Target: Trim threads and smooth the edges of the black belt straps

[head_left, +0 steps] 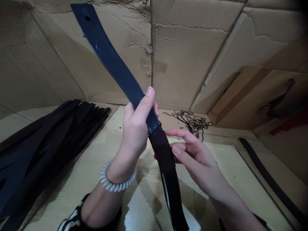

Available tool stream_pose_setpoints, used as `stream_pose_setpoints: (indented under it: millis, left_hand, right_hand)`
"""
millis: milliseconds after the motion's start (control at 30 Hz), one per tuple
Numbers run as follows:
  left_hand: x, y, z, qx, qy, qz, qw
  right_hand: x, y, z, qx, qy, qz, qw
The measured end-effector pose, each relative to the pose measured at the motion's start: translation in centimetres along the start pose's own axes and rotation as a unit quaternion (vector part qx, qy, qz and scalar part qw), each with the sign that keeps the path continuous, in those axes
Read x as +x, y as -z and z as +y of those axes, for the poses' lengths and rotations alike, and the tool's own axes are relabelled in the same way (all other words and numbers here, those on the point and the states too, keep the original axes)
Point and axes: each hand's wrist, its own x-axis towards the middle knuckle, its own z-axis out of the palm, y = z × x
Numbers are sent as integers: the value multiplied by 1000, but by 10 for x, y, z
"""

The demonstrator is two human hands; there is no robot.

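Note:
A long dark blue flat plastic strip (113,61) with a hole near its top end slants up to the left. Its lower part is inside a black fabric sleeve (168,173) that hangs down toward me. My left hand (137,128) is wrapped round the strip just above the sleeve's edge; a white coil band sits on that wrist. My right hand (190,154) pinches the sleeve's upper edge from the right, with thumb and fingers pressed on the fabric.
A pile of black fabric sleeves (45,144) lies on the left of the pale table (101,160). A tangle of black thread (192,122) lies behind my hands. A black strap (267,176) runs along the right. Cardboard walls (187,54) enclose the back.

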Motion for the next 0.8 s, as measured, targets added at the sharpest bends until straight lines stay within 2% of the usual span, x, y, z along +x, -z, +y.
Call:
stream_pose_setpoints:
  millis: [200, 267, 367, 467, 633, 800]
  left_hand:
    - [-1, -2, -1, -3, 8, 9, 1000]
    - [-2, -2, -1, 11, 13, 3, 1000]
    - [-2, -3, 0, 18, 18, -5, 1000]
    - [-1, -2, 0, 14, 15, -14, 1000]
    - [-2, -3, 0, 9, 14, -12, 1000]
    - [-3, -4, 0, 21, 20, 0, 1000]
  right_hand:
    - [13, -9, -5, -2, 11, 90, 996]
    - [15, -11, -6, -5, 4, 101, 995]
    - [15, -8, -8, -12, 20, 101, 995]
    - [15, -3, -8, 5, 32, 75, 997]
    - [15, 0, -7, 22, 6, 30, 999]
    - [16, -6, -7, 19, -29, 58, 998]
